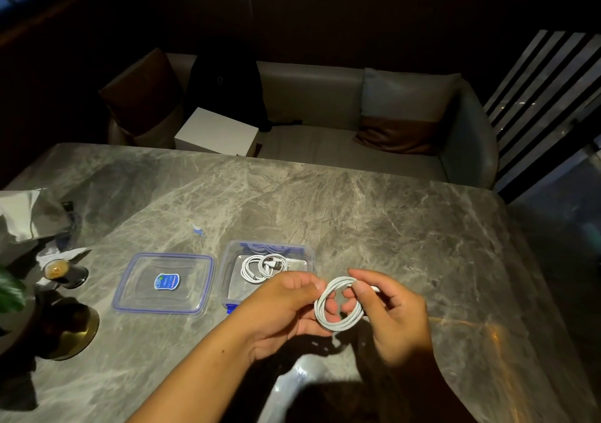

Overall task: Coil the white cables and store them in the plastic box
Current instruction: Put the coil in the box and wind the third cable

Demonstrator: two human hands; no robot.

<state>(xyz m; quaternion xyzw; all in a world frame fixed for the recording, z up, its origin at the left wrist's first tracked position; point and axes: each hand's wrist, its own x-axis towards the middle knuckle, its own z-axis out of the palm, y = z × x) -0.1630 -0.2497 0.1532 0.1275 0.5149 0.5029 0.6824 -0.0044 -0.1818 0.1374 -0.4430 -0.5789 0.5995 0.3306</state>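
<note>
Lid [140, 294] bears blue label [167, 282] (writing seemingly illegible).

The left hand [286, 305] hid the near right corner of the plastic box [227, 273], and the print on the blue label [167, 282] of the lid [140, 297] was too small to read.

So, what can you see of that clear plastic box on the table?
The clear rectangular plastic box with blue clips sits upright and open on the grey marble-look table, just beyond the hands. Its walls are see-through, with blue clips showing at the far rim and near left corner. Inside lie coiled white cables, one plug visible. Its clear blue-edged lid lies apart to its left. The left hand, holding another white cable coil, hides the near right corner; contact cannot be told.
</note>
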